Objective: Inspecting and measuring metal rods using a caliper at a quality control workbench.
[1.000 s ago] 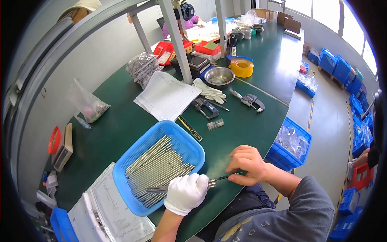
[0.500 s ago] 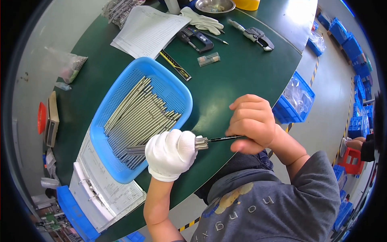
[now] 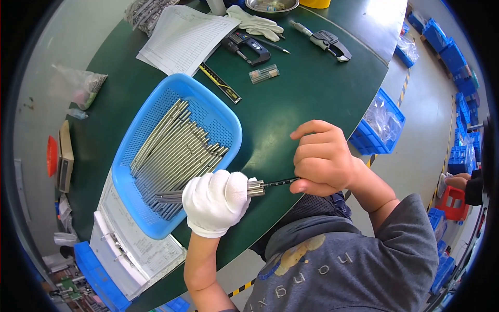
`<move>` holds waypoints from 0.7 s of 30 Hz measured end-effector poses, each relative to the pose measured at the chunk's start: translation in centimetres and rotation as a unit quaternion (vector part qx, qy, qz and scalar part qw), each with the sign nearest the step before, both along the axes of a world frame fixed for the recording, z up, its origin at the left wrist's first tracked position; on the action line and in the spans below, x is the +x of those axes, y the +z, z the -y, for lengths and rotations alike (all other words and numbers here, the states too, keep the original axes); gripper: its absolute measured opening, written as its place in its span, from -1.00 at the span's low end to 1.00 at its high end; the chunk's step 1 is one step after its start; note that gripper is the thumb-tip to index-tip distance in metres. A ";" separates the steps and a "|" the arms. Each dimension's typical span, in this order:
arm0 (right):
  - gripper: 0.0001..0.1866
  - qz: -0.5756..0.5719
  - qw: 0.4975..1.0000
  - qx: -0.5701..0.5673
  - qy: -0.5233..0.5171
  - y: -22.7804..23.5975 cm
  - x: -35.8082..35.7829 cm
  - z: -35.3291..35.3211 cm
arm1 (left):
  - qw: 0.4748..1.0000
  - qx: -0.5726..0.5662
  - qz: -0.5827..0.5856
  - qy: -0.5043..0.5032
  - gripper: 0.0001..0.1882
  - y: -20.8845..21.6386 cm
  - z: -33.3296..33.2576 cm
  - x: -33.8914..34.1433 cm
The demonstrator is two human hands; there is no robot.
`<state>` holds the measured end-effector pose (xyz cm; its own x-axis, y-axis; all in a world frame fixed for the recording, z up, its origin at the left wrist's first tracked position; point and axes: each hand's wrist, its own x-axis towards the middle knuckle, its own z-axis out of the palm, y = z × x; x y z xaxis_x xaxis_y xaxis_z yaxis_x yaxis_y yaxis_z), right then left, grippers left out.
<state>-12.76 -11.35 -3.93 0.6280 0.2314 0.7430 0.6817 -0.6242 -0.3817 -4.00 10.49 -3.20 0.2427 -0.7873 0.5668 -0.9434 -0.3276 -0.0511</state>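
Metal rods (image 3: pixel 255 188) in left hand (image 3: pixel 216 203), thin black tool (image 3: pixel 282 182) in right hand (image 3: pixel 325 164)

The left hand, in a white glove, is at the lower centre of the frame. Its grip is closed around a small bundle of metal rods, which project from both sides of the fist. One end points right; the other extends left over the rim of a blue basket (image 3: pixel 235 112).

The right hand, bare, is right of centre. Its grip is narrow, thumb and fingers pinching the thin black tool. The tool's far end meets the rod ends; whether it enters one cannot be told.

The blue basket stands left of centre on the green worktop (image 3: pixel 301 99), holding many loose rods (image 3: pixel 179 145) laid side by side at a slant. An open binder (image 3: pixel 117 265) lies at the lower left, next to the basket.

Toward the top of the frame are paper sheets (image 3: pixel 182 39), a dark micrometer (image 3: pixel 254 51), a grey micrometer (image 3: pixel 326 39), a pen (image 3: pixel 275 47) and a white glove (image 3: pixel 254 23). A black-and-yellow ruler (image 3: pixel 221 83) and a small clear case (image 3: pixel 264 74) lie between these and the basket. A blue crate (image 3: pixel 371 141) is at the right, beyond the worktop edge.
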 end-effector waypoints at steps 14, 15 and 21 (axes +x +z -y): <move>-0.79 0.014 0.999 0.047 -0.018 0.5 0.4 -0.7 | 0.999 0.013 -0.029 -0.007 -0.77 0.2 0.1 0.2; -0.79 0.014 0.999 0.046 -0.020 0.4 0.4 -0.6 | 0.999 0.013 -0.030 -0.008 -0.77 0.2 0.1 0.2; -0.79 0.012 1.000 -0.010 -0.009 0.3 0.3 -0.1 | 1.000 0.020 -0.019 0.005 -0.75 0.2 0.1 0.0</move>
